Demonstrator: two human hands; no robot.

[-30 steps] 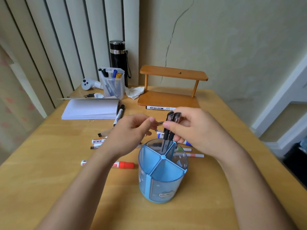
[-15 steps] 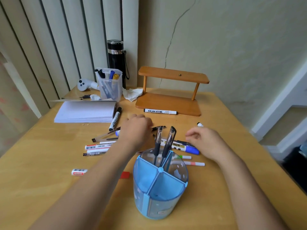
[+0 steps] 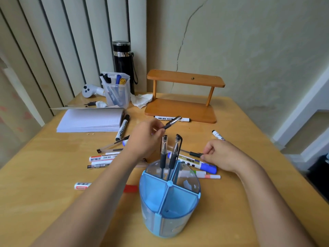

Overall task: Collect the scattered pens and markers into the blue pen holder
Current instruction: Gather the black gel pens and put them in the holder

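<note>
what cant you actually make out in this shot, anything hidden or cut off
All in the head view:
- Red marker: its middle is hidden behind the left forearm.
- Label print on the blue-capped marker: too small to read.
- Pen in the left hand: motion-blurred, its lower end hidden in the fingers.
- Marker behind the right hand: the hand covers its near end.
- Blue pen holder: the far compartment's floor is hidden.

Left hand [image 3: 144, 139] raised, right hand [image 3: 222, 155] low, fingers pinched.
</note>
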